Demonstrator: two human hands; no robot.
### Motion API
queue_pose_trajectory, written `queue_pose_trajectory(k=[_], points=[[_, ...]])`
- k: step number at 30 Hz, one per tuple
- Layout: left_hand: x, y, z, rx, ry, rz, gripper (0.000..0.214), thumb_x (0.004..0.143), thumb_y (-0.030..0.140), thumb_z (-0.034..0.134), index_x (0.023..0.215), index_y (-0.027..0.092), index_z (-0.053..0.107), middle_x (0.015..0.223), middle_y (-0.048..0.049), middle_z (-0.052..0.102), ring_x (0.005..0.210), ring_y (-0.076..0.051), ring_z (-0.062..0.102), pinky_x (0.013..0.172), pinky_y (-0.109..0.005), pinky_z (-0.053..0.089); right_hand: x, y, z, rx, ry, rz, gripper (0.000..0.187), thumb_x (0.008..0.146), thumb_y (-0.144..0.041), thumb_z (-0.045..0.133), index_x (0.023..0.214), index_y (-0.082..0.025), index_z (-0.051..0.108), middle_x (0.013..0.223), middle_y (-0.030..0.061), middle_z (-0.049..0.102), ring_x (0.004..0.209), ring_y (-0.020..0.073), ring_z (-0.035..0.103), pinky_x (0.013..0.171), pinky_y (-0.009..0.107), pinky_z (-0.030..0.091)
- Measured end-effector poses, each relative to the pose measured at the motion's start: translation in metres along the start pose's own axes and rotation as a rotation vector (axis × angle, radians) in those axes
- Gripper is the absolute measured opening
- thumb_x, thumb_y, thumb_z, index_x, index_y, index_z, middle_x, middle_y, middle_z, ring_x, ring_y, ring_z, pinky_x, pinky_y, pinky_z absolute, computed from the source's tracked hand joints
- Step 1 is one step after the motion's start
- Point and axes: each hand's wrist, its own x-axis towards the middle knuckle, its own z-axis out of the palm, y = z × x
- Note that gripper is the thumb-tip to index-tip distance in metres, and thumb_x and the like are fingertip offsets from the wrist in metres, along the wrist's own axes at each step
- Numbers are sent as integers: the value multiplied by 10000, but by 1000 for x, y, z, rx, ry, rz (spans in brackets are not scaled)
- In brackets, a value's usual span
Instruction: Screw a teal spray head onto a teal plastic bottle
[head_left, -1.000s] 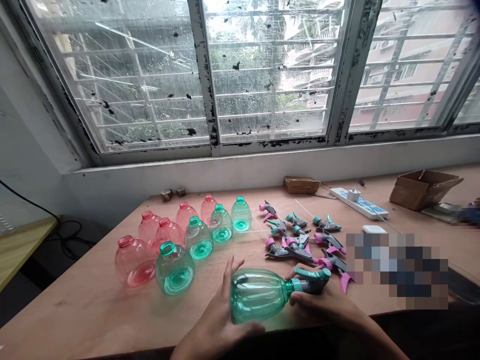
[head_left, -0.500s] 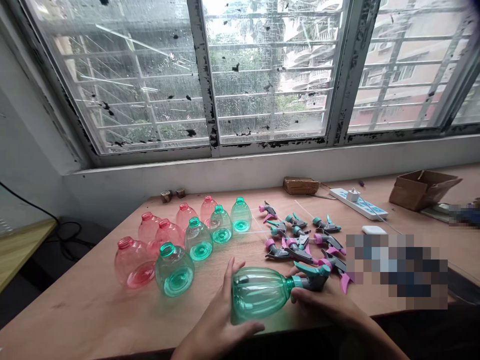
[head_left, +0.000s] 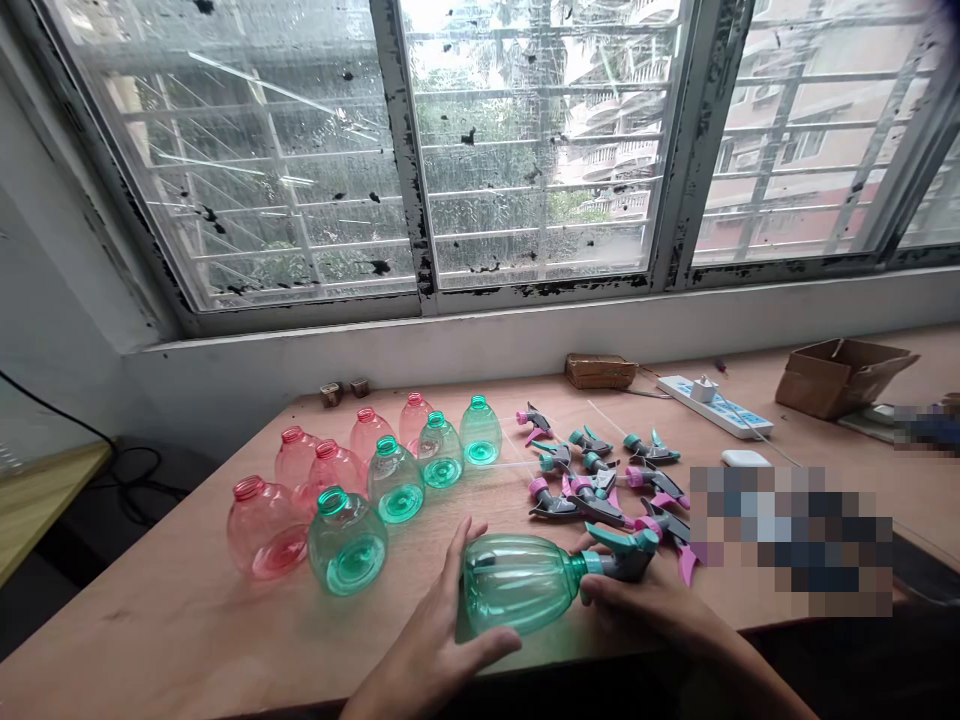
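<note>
A translucent green spray bottle [head_left: 517, 583] lies sideways in the air near the table's front edge, its grey-and-teal trigger head [head_left: 621, 556] pointing right. My left hand [head_left: 431, 625] cups its base loosely, with the thumb along the lower side and the fingers around the far side. At the neck, the fingers of my right hand [head_left: 637, 598] close around the teal collar; part of them is hidden behind the bottle and head. Just right of the bottle lie several loose trigger heads [head_left: 596, 505], grey with pink or teal parts.
Green bottles [head_left: 349, 545] and red bottles [head_left: 266, 530] without heads stand in rows at the left. A power strip [head_left: 716, 408], a taped brown package [head_left: 600, 371], a cardboard box [head_left: 840, 380] and a white case [head_left: 745, 459] lie toward the back and right. A window runs behind.
My left thumb has shifted slightly left and up beside the bottle. The bottle and my right hand stay nearly in place; the whole view has shifted a little.
</note>
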Motion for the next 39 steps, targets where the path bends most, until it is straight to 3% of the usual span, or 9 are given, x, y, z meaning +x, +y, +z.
queue_pose_trajectory(k=[4, 8, 13, 21, 24, 27, 29, 35, 39], points=[[2, 0, 3, 64, 12, 27, 1171, 791, 327, 819, 1612, 263, -14, 1669, -128, 183, 1518, -331, 221, 1241, -444, 199, 0, 1, -1, 23, -4, 7, 503, 702, -518, 851, 1029, -197, 643, 686, -10, 697, 526, 141, 553, 553, 270, 425], [4, -2, 2, 27, 4, 31, 1258, 754, 449, 854, 1608, 268, -51, 1673, -121, 164, 1522, -333, 203, 1243, -438, 189, -2, -1, -1, -36, 0, 2, 492, 707, -514, 848, 1031, -199, 652, 717, 1, 705, 579, 153, 568, 577, 272, 447], [1, -2, -1, -31, 3, 15, 937, 950, 612, 542, 1611, 255, -17, 1674, -100, 177, 1526, -302, 199, 1243, -452, 180, -1, -4, 0, -71, -41, -43, 452, 693, -504, 856, 969, -204, 660, 717, -3, 692, 598, 163, 575, 559, 263, 430], [2, -1, 2, 120, 4, -5, 1139, 802, 363, 787, 1612, 200, 3, 1674, -127, 163, 1534, -311, 171, 1250, -420, 166, 0, 1, -2, 2, -8, -11, 485, 727, -497, 845, 1043, -186, 650, 697, -1, 706, 546, 137, 544, 561, 264, 422], [2, -4, 1, 61, 8, 6, 1154, 806, 499, 781, 1612, 215, 5, 1674, -124, 169, 1528, -324, 190, 1246, -423, 181, -1, -2, -1, -14, -22, -11, 453, 726, -470, 850, 1021, -193, 648, 697, -7, 701, 553, 132, 541, 553, 254, 411], [1, -5, -2, -14, 20, 23, 1011, 891, 665, 599, 1612, 230, 40, 1665, -118, 211, 1517, -333, 227, 1239, -456, 200, -1, -5, 0, -34, -64, -46, 402, 725, -443, 852, 973, -196, 653, 717, 1, 708, 578, 141, 557, 554, 257, 414], [0, -4, -3, -28, 22, 12, 927, 933, 662, 531, 1611, 240, 62, 1663, -109, 224, 1515, -326, 235, 1238, -460, 203, -1, -5, 0, -35, -89, -65, 387, 725, -430, 852, 965, -195, 660, 734, 9, 716, 590, 144, 566, 561, 259, 420], [5, -4, 1, 96, 4, 12, 1163, 777, 381, 808, 1612, 215, 15, 1674, -132, 166, 1525, -341, 191, 1244, -444, 188, 1, 3, -2, -17, -19, -34, 464, 737, -490, 834, 1035, -186, 648, 707, 15, 716, 543, 144, 561, 547, 270, 434], [5, -8, 1, 95, -8, 22, 1260, 715, 406, 855, 1613, 189, -2, 1672, -154, 160, 1527, -359, 172, 1245, -465, 178, 0, 4, -2, 10, -17, -30, 489, 727, -510, 835, 1049, -192, 647, 697, 6, 707, 520, 138, 545, 532, 266, 414]])
